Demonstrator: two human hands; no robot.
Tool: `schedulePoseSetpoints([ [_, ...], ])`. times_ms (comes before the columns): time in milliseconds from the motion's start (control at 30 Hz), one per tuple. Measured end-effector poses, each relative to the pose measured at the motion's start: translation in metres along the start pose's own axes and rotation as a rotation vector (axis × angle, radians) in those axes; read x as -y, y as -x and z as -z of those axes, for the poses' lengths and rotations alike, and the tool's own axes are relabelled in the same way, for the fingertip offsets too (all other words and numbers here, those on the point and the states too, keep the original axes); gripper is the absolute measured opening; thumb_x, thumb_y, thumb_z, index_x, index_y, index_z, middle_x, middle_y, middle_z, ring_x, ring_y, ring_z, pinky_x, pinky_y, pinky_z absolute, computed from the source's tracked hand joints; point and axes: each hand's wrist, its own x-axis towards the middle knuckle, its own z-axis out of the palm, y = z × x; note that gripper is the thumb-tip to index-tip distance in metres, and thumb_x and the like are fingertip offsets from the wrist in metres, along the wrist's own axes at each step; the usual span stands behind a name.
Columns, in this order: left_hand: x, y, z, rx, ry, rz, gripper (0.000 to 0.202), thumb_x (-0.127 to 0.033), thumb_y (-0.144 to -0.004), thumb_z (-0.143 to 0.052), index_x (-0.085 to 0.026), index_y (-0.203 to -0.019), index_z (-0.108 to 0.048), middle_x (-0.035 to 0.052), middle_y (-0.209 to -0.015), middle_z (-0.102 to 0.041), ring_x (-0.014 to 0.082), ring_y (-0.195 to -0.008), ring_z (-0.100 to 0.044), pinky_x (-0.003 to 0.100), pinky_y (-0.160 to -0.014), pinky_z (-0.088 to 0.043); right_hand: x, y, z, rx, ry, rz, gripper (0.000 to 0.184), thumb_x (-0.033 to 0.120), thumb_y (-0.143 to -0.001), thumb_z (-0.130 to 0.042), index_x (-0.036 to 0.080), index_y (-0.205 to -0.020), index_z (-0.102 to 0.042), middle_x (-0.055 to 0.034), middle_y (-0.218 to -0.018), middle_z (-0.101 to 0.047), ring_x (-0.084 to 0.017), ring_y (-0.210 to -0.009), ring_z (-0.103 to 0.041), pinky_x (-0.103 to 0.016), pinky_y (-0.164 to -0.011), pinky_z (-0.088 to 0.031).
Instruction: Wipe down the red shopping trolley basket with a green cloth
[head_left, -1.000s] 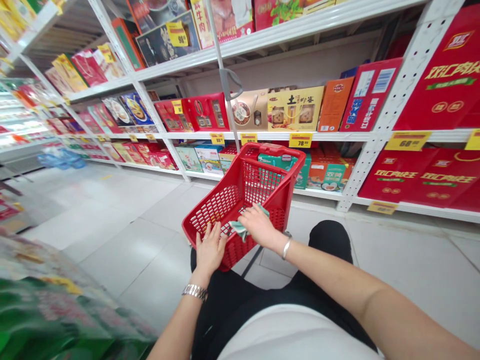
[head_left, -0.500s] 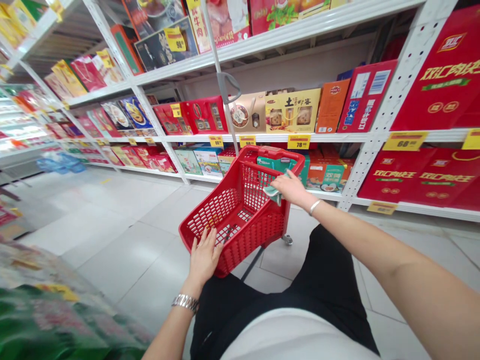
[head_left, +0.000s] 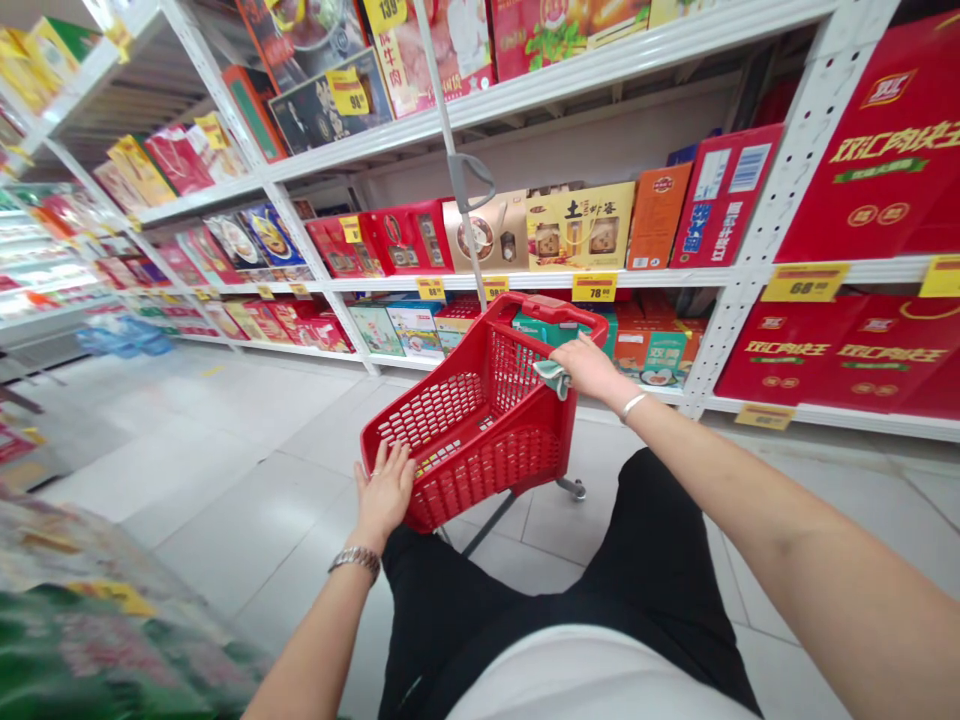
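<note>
Red basket is the reference. It sits tilted off the floor, open top facing up and left. Its long axis runs away from the person, near end low, far end high.

Cloth: small, grey-green, bunched on the basket's far-right rim corner, just below the red top bar. Right hand is closed around it and presses it onto the rim; only a fold of it shows past the fingers. Right arm is nearly at full reach, with a bracelet on the wrist.

Left hand: fingers spread, palm flat against the basket's near-left end wall, holding nothing. It is well apart from the cloth, so the right hand is the nearer one. There is a watch on that wrist.

Under the basket: one caster and a dark strut. The grey pull handle rises behind it.

Basket interior looks empty as far as the mesh shows.

Surroundings: pale tiled shop aisle. White shelving stands behind the basket, stocked with gift boxes and yellow price tags. The person's black trousers are just this side of the basket.
</note>
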Motion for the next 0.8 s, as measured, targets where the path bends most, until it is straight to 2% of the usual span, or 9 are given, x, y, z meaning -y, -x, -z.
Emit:
schedulePoseSetpoints([
  [100, 0.009, -0.016, 0.006, 0.029, -0.019, 0.066, 0.052, -0.026, -0.102, -0.028, -0.018, -0.145, -0.056, 0.0160, -0.157, -0.046, 0.0345, -0.153, -0.030, 0.073, -0.118, -0.021, 0.018, 0.009, 0.004, -0.043, -0.053, -0.005, 0.031, 0.003, -0.085, -0.059, 0.017, -0.110, -0.070, -0.0109, -0.112, -0.073, -0.025, -0.112, -0.062, -0.044, -0.116, -0.027],
  [167, 0.004, -0.026, 0.010, 0.053, 0.006, 0.048, 0.052, -0.024, -0.101, -0.029, -0.020, -0.143, -0.058, 0.0156, -0.157, -0.047, 0.0352, -0.152, -0.031, 0.073, -0.117, -0.024, 0.036, 0.015, 0.005, -0.076, -0.102, 0.003, 0.029, 0.003, -0.084, -0.059, 0.017, -0.107, -0.071, -0.0106, -0.110, -0.073, -0.025, -0.111, -0.062, -0.045, -0.115, -0.029],
  [233, -0.011, -0.035, 0.013, 0.061, 0.043, 0.000, 0.052, -0.024, -0.102, -0.027, -0.021, -0.144, -0.057, 0.0143, -0.156, -0.048, 0.0344, -0.152, -0.033, 0.072, -0.118, -0.023, 0.060, 0.024, 0.004, -0.103, -0.174, 0.062, 0.027, 0.003, -0.083, -0.061, 0.017, -0.104, -0.071, -0.0105, -0.106, -0.073, -0.025, -0.109, -0.062, -0.044, -0.112, -0.033],
  [367, -0.055, -0.050, 0.018, 0.084, 0.114, -0.129, 0.052, -0.027, -0.104, -0.024, -0.024, -0.145, -0.056, 0.0095, -0.157, -0.049, 0.0286, -0.151, -0.035, 0.068, -0.122, -0.016, 0.109, 0.049, 0.000, -0.098, -0.287, 0.286, 0.029, 0.003, -0.085, -0.060, 0.020, -0.106, -0.070, -0.0069, -0.102, -0.074, -0.022, -0.104, -0.063, -0.042, -0.110, -0.037],
  [433, -0.077, -0.055, 0.021, 0.094, 0.149, -0.179, 0.051, -0.029, -0.105, -0.023, -0.025, -0.145, -0.055, 0.0086, -0.156, -0.050, 0.0271, -0.151, -0.035, 0.068, -0.122, -0.014, 0.122, 0.063, 0.003, -0.129, -0.289, 0.322, 0.034, 0.001, -0.088, -0.055, 0.022, -0.112, -0.069, -0.0054, -0.106, -0.074, -0.021, -0.105, -0.063, -0.042, -0.113, -0.036],
  [500, -0.097, -0.057, 0.025, 0.098, 0.183, -0.214, 0.050, -0.031, -0.105, -0.024, -0.025, -0.145, -0.054, 0.0087, -0.156, -0.050, 0.0270, -0.152, -0.035, 0.069, -0.122, -0.012, 0.120, 0.074, 0.014, -0.212, -0.261, 0.282, 0.039, 0.000, -0.090, -0.050, 0.022, -0.117, -0.067, -0.0062, -0.113, -0.073, -0.020, -0.108, -0.062, -0.044, -0.116, -0.034],
  [633, -0.132, -0.056, 0.033, 0.074, 0.269, -0.247, 0.050, -0.034, -0.106, -0.023, -0.026, -0.146, -0.052, 0.0079, -0.158, -0.048, 0.0256, -0.153, -0.032, 0.067, -0.123, -0.009, 0.089, 0.087, 0.046, -0.354, -0.178, 0.067, 0.046, 0.000, -0.089, -0.049, 0.019, -0.128, -0.062, -0.0121, -0.126, -0.069, -0.025, -0.118, -0.060, -0.050, -0.117, -0.033],
  [700, -0.146, -0.054, 0.038, 0.045, 0.339, -0.242, 0.050, -0.035, -0.106, -0.024, -0.024, -0.144, -0.053, 0.0093, -0.156, -0.051, 0.0264, -0.152, -0.034, 0.067, -0.123, -0.009, 0.078, 0.090, 0.056, -0.364, -0.155, -0.018, 0.050, 0.000, -0.087, -0.051, 0.017, -0.134, -0.059, -0.0137, -0.128, -0.068, -0.027, -0.119, -0.060, -0.052, -0.117, -0.033],
  [800, -0.159, -0.050, 0.045, 0.004, 0.414, -0.260, 0.049, -0.032, -0.105, -0.025, -0.022, -0.142, -0.056, 0.0106, -0.152, -0.056, 0.0270, -0.150, -0.039, 0.068, -0.123, -0.012, 0.086, 0.093, 0.054, -0.332, -0.135, 0.026, 0.045, 0.000, -0.087, -0.050, 0.015, -0.128, -0.062, -0.0160, -0.129, -0.067, -0.028, -0.124, -0.058, -0.052, -0.118, -0.033],
])
